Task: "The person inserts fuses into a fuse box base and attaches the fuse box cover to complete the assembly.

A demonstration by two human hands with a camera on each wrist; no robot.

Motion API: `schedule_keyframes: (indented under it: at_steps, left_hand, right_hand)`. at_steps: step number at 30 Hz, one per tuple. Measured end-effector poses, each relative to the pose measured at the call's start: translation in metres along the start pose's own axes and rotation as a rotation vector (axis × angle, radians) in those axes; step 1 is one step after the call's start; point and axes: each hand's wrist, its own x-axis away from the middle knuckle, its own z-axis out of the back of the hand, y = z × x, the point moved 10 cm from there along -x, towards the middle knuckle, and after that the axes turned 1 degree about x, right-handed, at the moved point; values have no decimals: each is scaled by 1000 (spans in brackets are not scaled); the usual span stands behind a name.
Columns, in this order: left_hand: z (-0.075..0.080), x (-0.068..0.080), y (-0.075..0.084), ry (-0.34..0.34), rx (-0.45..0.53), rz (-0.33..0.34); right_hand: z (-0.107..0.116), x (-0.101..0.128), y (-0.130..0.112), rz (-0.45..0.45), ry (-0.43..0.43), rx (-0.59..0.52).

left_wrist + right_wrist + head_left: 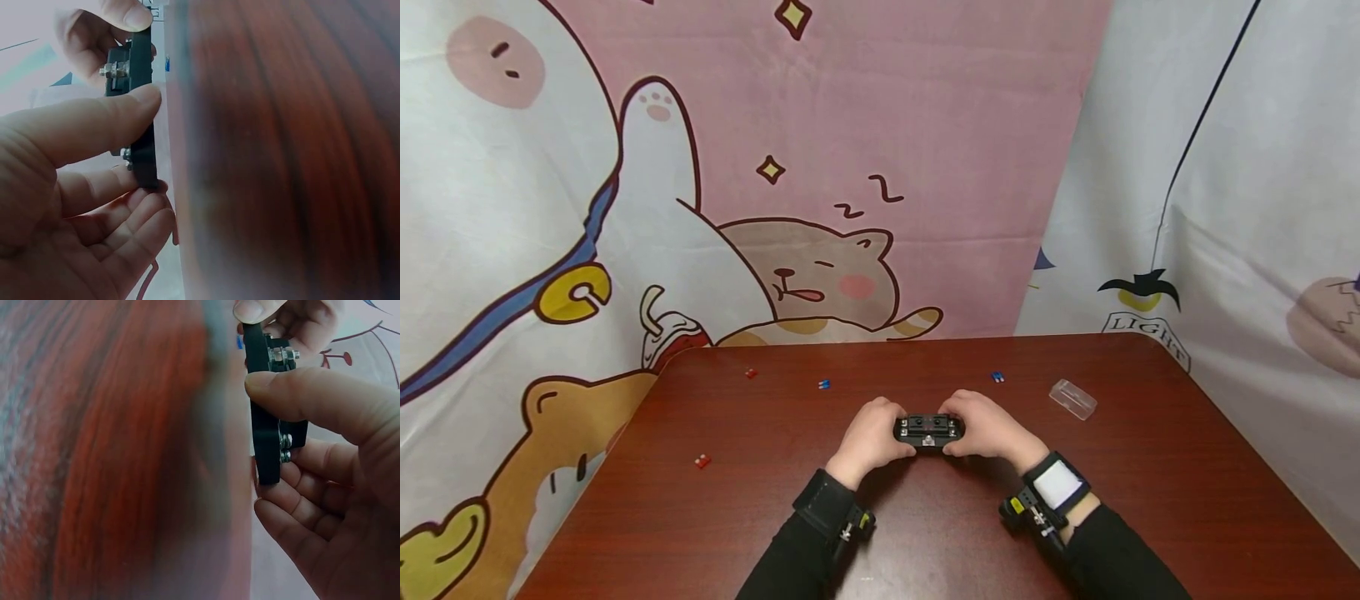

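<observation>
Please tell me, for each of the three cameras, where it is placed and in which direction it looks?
Head: worn high, looks forward and down at the table; both hands and sleeves show.
Left wrist: beside the left hand, looks along its thumb at the black block.
Right wrist: beside the right hand, looks along its thumb.
All three share the block, gripped at both ends.

Out on my reddish-brown desk [1150, 500] there's a red bit [702, 461] lying at the left, another red piece [750, 373] near the far edge, and two blue pieces [823, 384] [997, 377] farther along. A clear plastic lid [1072, 398] sits off right. Behind, a cartoon cat cloth [820, 275] hangs.
</observation>
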Motion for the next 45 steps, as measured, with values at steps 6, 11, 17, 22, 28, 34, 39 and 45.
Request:
schedule_keyframes:
  at_steps: [6,11,17,22,28,34,39,45]
  left_hand:
    - [-6,-3,-5,-58,-30,26]
    - [-8,-5,-8,-80,-46,39]
    - [-11,-8,-9,-93,-68,42]
    - [-13,-10,-11,-100,-68,61]
    - [-15,-10,-12,-117,-67,79]
    - [-15,-10,-12,-118,-66,76]
    - [-14,-10,-11,-116,-56,71]
    - [-15,-11,-12,-116,-60,78]
  right_hand:
    - [-10,-5,7,-28,-36,8]
    - [-15,-7,9,-42,-50,-7]
    - [-17,-7,10,-49,-57,2]
    - [-17,-9,8,-43,-66,10]
    - [-18,-9,9,-48,-75,23]
    - [-20,-8,10,-48,-107,24]
    - [-21,-7,14,-44,-131,4]
    - [-19,-5,19,-28,-146,-36]
